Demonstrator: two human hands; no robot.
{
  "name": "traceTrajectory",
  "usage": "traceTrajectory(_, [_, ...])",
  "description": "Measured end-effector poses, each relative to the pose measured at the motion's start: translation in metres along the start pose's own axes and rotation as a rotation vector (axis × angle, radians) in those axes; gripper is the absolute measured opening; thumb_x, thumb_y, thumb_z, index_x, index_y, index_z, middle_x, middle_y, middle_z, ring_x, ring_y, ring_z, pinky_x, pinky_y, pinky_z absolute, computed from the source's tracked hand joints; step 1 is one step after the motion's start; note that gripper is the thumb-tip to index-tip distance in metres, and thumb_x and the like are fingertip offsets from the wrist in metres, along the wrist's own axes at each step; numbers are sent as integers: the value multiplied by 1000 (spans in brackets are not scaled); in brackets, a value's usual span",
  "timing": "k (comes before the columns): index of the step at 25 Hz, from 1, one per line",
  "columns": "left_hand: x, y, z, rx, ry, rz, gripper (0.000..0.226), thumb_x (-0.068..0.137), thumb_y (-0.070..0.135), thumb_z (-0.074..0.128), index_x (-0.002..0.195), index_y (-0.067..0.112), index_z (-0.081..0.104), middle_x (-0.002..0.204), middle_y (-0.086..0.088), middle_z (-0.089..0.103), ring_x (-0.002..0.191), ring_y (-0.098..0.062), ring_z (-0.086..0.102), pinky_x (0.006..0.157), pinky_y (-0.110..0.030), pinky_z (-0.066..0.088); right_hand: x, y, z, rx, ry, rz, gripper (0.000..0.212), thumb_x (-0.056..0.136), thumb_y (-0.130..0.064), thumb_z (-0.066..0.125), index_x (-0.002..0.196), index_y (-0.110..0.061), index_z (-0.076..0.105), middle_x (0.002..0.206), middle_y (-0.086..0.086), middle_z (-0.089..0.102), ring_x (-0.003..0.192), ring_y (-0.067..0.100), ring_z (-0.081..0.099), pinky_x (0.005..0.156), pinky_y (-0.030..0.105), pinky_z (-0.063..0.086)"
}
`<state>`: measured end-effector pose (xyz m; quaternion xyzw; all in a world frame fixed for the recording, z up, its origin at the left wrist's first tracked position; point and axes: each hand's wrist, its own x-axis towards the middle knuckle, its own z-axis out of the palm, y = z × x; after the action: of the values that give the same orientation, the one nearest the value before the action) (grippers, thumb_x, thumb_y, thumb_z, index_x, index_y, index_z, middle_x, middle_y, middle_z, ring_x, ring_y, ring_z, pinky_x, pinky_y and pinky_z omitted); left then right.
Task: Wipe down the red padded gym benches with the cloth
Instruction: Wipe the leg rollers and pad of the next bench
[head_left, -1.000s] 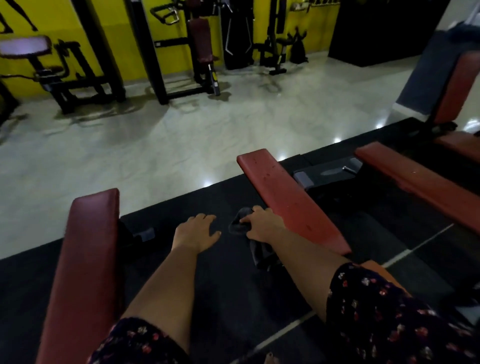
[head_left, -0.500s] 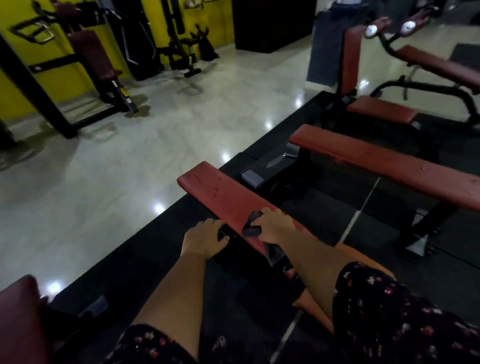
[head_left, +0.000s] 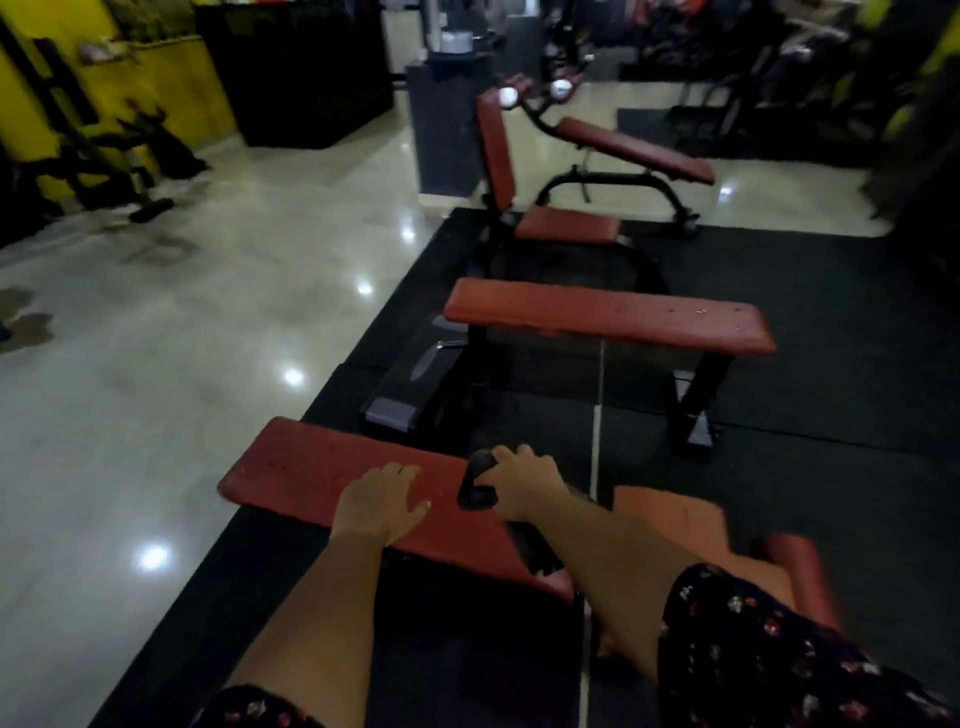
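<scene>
Nearest bench: the nearest bench (head_left: 332, 467), red and padded, lies low across the foreground. We read its long axis as a slant, with the free end at the left pointing toward the polished floor and the other end running down to the right under the person's forearm.
Left hand: the left hand (head_left: 382, 501) lies palm down on the pad with its fingers spread, and it holds nothing.
Right hand: the right hand (head_left: 524, 486) has its fingers curled round the cloth at the pad's far edge, just beside the left hand.
Cloth: the cloth (head_left: 475, 486) is dark and bunched, and it rests on the red pad. We cannot tell whether the dark shape under the forearm belongs to it.
Second bench: the second bench (head_left: 608, 317) stands beyond on black legs. Its flat pad runs almost straight across the frame, left to right, roughly in line with the first.
Seat bench: farther back, the seat bench (head_left: 569, 227) has an upright red back and a sloped red pad behind it.
Surface: all three stand on a black rubber mat (head_left: 831, 312) crossed by a pale seam.
Room: we see a glossy pale floor (head_left: 182, 338) carrying spots of reflected light at the left, and a yellow wall (head_left: 171, 88) with dark, blurred machines at the back.
Clothing: a dark floral sleeve (head_left: 753, 649) covers the right upper arm.
</scene>
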<state>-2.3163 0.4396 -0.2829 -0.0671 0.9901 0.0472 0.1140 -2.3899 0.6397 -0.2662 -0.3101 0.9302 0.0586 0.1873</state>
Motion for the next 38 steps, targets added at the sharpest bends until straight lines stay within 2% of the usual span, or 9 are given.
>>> traceTrajectory(4, [36,33,1,11,-37,183,60,96,50,49,149,26,36,144,0,44,130,-22,44,101,-37,42,-18,21,6,72,-29,117,48,96,-31,53,142,-43,43,144,5,33,125,36,36,97,52,40])
traceTrajectory(7, [64,87,6,-21,-64,331,61,95,50,51,149,27,36,143,-1,44,128,-24,45,100,-39,43,-44,67,22,156,-42,310,50,94,-31,55,141,-42,45,141,5,36,125,35,37,98,50,43])
traceTrajectory(10, [79,138,14,54,-119,451,63,94,51,51,150,27,35,143,-2,44,128,-25,45,99,-40,43,-75,116,43,246,-54,513,48,92,-32,58,138,-41,49,137,4,37,124,34,37,99,50,42])
traceTrajectory(13, [96,179,15,94,-127,514,63,93,49,51,150,27,35,143,-2,45,128,-25,46,99,-40,43,-93,155,61,332,-70,672,48,92,-31,59,138,-39,50,135,4,38,122,34,38,98,50,42])
traceTrajectory(22, [152,277,29,146,-164,564,61,94,52,50,148,26,37,142,-2,46,128,-26,45,96,-41,44,-77,257,84,422,-31,646,49,94,-29,55,142,-40,45,139,4,34,122,34,36,96,50,42])
traceTrajectory(29, [172,316,60,205,-297,639,63,91,51,52,148,27,37,139,-3,48,124,-26,48,93,-42,46,-86,293,120,507,-55,687,50,94,-26,55,142,-39,45,141,5,33,122,35,38,92,48,42])
traceTrajectory(33, [194,328,63,177,-300,684,59,91,50,53,145,28,41,139,-3,49,124,-27,48,93,-42,47,-85,299,132,548,-65,784,52,93,-26,56,141,-43,43,140,3,33,120,33,38,89,46,41])
traceTrajectory(38, [211,336,70,214,-344,850,61,93,48,52,147,23,39,139,-6,48,123,-29,48,95,-44,45,-88,287,136,593,-82,948,53,94,-27,56,141,-46,41,144,2,30,121,33,38,92,47,42])
